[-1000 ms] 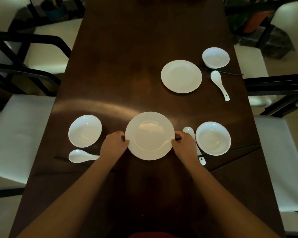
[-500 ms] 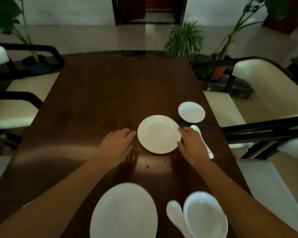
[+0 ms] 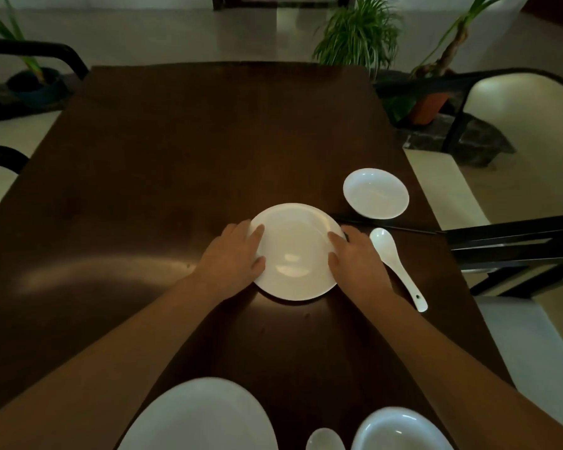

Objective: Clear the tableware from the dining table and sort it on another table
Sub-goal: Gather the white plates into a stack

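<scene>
A large plate (image 3: 199,417), a spoon (image 3: 325,440) and a bowl (image 3: 400,430) are sitting at the near edge of the worktop (image 3: 176,151). Farther off, the left hand (image 3: 231,258) and right hand (image 3: 355,258) are gripping opposite rims of the far plate (image 3: 294,251), thumbs on top. Lifting it level seems next, clear of the far spoon (image 3: 397,264), chopsticks (image 3: 387,226) and small bowl (image 3: 376,193) on its right. No writing is showing.

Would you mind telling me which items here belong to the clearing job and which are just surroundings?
Job: far plate, held by left hand and right hand; small bowl; spoon; chopsticks; near plate; near bowl.
Surroundings: potted plants; chairs.
</scene>
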Motion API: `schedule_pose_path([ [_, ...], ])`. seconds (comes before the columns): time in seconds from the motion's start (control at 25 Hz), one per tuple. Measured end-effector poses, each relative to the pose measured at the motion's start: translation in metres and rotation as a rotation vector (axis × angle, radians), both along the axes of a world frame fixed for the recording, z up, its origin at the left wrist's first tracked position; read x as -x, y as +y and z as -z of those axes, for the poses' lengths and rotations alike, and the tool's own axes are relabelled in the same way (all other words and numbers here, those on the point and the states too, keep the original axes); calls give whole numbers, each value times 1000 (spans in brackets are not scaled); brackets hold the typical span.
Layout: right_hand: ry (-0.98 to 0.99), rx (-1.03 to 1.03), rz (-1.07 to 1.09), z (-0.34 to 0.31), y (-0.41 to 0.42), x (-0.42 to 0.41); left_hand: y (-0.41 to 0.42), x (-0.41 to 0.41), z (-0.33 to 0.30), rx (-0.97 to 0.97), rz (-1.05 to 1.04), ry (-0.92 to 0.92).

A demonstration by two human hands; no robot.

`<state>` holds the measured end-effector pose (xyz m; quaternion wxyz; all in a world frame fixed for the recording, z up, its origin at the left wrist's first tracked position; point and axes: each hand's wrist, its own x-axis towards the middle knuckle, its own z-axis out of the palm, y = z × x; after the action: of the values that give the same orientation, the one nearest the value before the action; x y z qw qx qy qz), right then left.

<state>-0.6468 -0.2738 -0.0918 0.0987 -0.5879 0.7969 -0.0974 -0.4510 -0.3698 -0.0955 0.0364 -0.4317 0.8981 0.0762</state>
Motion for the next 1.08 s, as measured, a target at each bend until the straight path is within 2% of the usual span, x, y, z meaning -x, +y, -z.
schedule_pose_path([
  [0.12, -174, 2, 84, -3, 1, 0, 6, 4, -3, -153, -113, 66],
  [0.2, -387, 26, 206, -7, 3, -1, 9, 5, -8, -266, -231, 192],
  [0.28, -489, 58, 272, -9, 5, -2, 12, 1, -12, -314, -328, 317],
  [0.48, -627, 48, 295, -17, 11, -10, 25, -27, -29, -460, -602, 602],
  [0.72, -921, 92, 276, -47, 32, -42, 62, -81, -64, -602, -826, 899],
  [0.84, -920, 50, 171, -59, 60, -71, 99, -118, -80, -588, -909, 930],
  [1.08, -748, -106, -27, -56, 109, -118, 181, -172, -76, -537, -1025, 899],
])
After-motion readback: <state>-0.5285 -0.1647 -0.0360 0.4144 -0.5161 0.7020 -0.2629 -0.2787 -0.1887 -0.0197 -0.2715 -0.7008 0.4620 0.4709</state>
